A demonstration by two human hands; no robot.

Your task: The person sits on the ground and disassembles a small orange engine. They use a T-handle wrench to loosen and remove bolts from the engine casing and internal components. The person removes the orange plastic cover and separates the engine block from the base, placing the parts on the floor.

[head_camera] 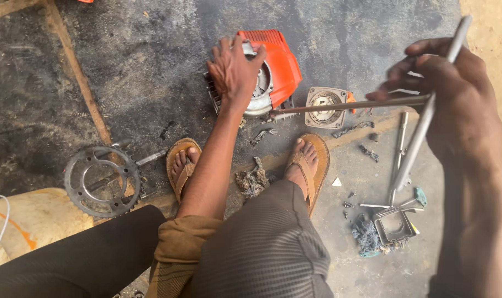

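My left hand (pixel 234 69) rests on top of a small engine with an orange plastic cover (pixel 278 60) standing on the dark oily floor. My right hand (pixel 450 94) is raised at the right and grips a T-shaped metal wrench (pixel 422 127); its long shaft (pixel 345 105) points left toward the engine, the tip close to the engine's lower right side. A round metal engine part (pixel 325 107) lies just behind the shaft. My sandalled feet (pixel 303 163) sit below the engine.
A toothed sprocket (pixel 101 179) lies at the left beside a yellowish container (pixel 35 221). A long metal tool (pixel 397 160), small bolts, a square metal part (pixel 393 225) and a blue rag (pixel 366 234) lie at the lower right. Greasy scraps (pixel 252 179) sit between my feet.
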